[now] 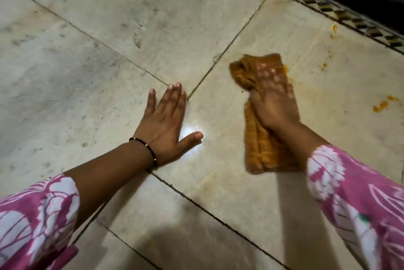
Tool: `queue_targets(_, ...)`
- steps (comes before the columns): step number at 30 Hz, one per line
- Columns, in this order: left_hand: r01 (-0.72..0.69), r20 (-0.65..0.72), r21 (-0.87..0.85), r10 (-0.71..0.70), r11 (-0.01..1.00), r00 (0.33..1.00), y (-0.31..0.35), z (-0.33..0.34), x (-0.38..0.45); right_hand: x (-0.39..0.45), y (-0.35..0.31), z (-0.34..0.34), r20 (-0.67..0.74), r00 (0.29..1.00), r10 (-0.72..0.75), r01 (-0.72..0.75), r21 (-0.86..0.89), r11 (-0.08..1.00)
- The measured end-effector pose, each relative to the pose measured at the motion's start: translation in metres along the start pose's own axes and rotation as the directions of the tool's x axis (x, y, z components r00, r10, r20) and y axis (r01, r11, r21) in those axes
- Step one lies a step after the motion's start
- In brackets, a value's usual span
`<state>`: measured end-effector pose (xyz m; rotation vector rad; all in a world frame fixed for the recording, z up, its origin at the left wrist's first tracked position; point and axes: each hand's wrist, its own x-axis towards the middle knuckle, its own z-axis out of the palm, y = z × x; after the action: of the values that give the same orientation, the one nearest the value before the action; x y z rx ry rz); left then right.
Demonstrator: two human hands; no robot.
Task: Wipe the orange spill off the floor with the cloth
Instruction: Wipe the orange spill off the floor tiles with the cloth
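Seen from the head camera, looking down: a person crouches over a pale stone tile floor point(131, 35) crossed by dark grout lines.

One cloth point(261, 145) lies on the floor right of centre. It is orange-brown, ribbed, and folded into a long strip, bunched at its far end. The right hand point(274, 103) presses down on top of it, palm flat and fingers stretched forward over the bunched end; the hand is blurred, so I cannot tell whether the fingers curl into the fabric.

The left hand point(166, 125) rests flat on bare tile to the left of the cloth and apart from it, fingers straight and close together, thumb spread out to the side. It holds nothing. One thin dark bead bracelet point(145, 146) circles that wrist.

The orange spill point(380, 105) shows as scattered small blotches on the tile to the right of the cloth: I count one larger smear near the right edge and about four smaller spots farther away, towards a patterned border strip point(328, 7). A trace of orange also shows just beside the cloth's far right edge.

Two pink sleeves point(37, 215) with white print cover the forearms.
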<state>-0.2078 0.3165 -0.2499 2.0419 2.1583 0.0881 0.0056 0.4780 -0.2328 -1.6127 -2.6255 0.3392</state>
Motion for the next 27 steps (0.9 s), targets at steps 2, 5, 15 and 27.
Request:
queue_targets(2, 0.008, -0.013, 0.008, -0.008, 1.0, 1.0, 0.001, 0.002, -0.001, -0.036, 0.036, -0.011, -0.011, 0.993, 0.118, -0.118, 0.012, 0.993)
queue_targets(5, 0.026, -0.014, 0.014, -0.026, 1.0, 1.0, 0.002, 0.002, 0.002, -0.091, 0.043, -0.015, 0.019, 0.963, 0.268, -0.268, 0.006, 0.963)
queue_targets(15, 0.022, -0.039, -0.009, -0.022, 1.0, 0.999, 0.002, 0.003, 0.006, -0.013, -0.096, 0.029, 0.074, 0.991, -0.11, 0.115, -0.062, 0.991)
queue_targets(27, 0.01, -0.069, -0.076, -0.016, 0.997, 0.998, 0.012, -0.01, 0.013, 0.062, 0.055, -0.023, 0.092, 0.99, -0.105, 0.112, -0.079, 0.991)
